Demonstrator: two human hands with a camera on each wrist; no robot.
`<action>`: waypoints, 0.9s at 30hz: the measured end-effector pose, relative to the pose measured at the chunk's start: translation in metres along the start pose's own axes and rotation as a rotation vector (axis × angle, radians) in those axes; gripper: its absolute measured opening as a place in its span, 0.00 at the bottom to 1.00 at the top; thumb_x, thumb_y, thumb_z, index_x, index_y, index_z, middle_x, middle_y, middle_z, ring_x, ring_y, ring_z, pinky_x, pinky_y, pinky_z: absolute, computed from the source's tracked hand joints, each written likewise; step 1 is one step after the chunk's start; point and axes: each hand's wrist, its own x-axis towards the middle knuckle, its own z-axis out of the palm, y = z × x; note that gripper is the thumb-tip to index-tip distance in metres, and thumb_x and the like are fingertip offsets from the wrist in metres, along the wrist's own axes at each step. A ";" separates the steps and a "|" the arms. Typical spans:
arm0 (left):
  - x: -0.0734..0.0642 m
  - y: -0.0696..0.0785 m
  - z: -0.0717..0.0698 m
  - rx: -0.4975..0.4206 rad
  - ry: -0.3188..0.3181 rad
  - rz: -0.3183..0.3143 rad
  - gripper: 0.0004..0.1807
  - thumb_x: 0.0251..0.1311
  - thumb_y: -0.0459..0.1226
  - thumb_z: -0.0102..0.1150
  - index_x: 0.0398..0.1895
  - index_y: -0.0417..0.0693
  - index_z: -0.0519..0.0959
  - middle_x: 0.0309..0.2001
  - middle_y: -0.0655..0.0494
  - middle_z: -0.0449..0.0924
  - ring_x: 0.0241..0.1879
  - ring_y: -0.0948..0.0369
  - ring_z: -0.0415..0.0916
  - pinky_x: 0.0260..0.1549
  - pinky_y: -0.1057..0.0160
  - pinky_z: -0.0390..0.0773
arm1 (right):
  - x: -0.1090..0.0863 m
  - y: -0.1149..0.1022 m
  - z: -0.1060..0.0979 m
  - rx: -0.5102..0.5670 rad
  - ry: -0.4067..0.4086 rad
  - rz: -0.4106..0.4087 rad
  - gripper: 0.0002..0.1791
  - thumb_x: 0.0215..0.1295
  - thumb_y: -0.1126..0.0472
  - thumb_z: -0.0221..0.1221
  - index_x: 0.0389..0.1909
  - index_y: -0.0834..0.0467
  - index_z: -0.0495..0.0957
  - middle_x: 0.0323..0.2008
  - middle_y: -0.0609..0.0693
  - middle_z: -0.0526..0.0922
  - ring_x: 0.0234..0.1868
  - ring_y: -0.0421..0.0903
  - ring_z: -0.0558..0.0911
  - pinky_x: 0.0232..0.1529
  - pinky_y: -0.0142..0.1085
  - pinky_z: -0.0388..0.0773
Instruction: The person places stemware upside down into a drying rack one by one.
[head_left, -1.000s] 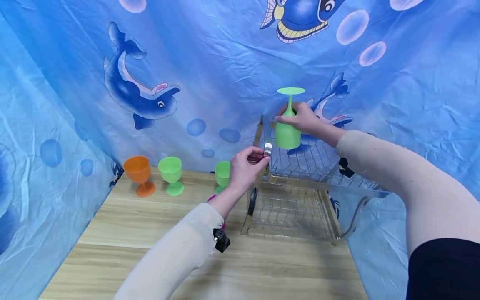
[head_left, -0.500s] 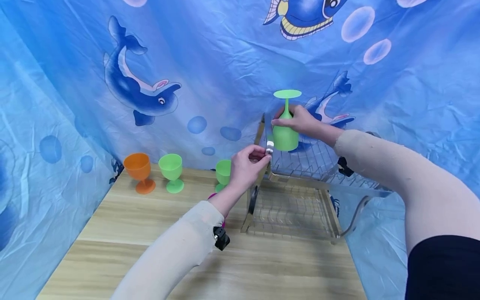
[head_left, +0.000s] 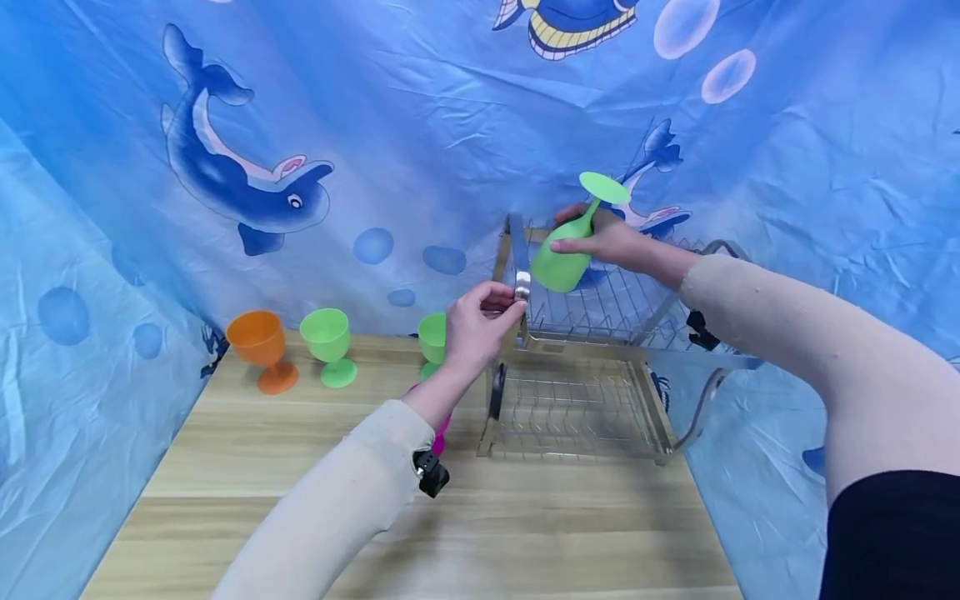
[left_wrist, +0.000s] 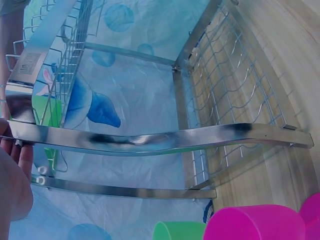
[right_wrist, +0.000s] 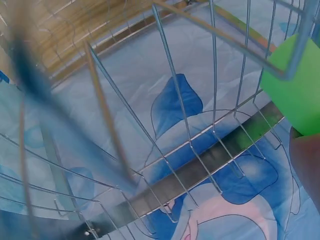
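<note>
My right hand (head_left: 603, 237) grips a light green goblet (head_left: 561, 265) turned upside down and tilted, its foot up to the right and its bowl over the left end of the rack's upper tier. In the right wrist view the green bowl (right_wrist: 295, 85) shows beside the wires. With my left hand (head_left: 483, 325) I pinch the metal frame at the upper left corner of the two-tier dish rack (head_left: 577, 348); the left wrist view shows the fingers (left_wrist: 22, 157) behind that curved metal bar (left_wrist: 150, 142).
On the table (head_left: 300, 467), left of the rack, stand an orange goblet (head_left: 257, 340) and two green goblets (head_left: 327, 335) (head_left: 432, 337). A magenta goblet (head_left: 441, 433) is mostly hidden behind my left forearm. A blue sea-print curtain (head_left: 420, 125) hangs behind.
The green goblet in my right hand has gone from upright-inverted to tilted, its foot swinging right. My left hand keeps hold of the rack frame. The head view has shifted slightly.
</note>
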 end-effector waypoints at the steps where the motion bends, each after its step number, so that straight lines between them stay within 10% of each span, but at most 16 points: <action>1: 0.000 0.000 -0.001 -0.002 0.000 -0.001 0.11 0.64 0.34 0.76 0.46 0.38 0.86 0.43 0.45 0.90 0.44 0.53 0.88 0.46 0.67 0.88 | 0.000 0.000 0.000 0.006 0.001 0.005 0.33 0.72 0.56 0.70 0.72 0.64 0.71 0.65 0.60 0.78 0.63 0.54 0.78 0.65 0.46 0.77; 14: 0.002 -0.001 -0.001 0.006 -0.026 0.000 0.12 0.64 0.34 0.75 0.47 0.38 0.86 0.44 0.45 0.90 0.44 0.52 0.88 0.46 0.68 0.88 | 0.007 -0.004 0.002 -0.020 -0.021 -0.024 0.31 0.70 0.56 0.72 0.67 0.64 0.75 0.59 0.60 0.79 0.56 0.51 0.79 0.58 0.43 0.78; 27: 0.003 0.000 -0.002 0.010 -0.020 -0.008 0.13 0.64 0.33 0.76 0.48 0.38 0.86 0.44 0.44 0.90 0.45 0.52 0.88 0.46 0.66 0.88 | -0.016 0.003 -0.019 -0.039 -0.057 0.026 0.44 0.71 0.52 0.71 0.79 0.64 0.61 0.74 0.63 0.70 0.76 0.59 0.70 0.78 0.54 0.67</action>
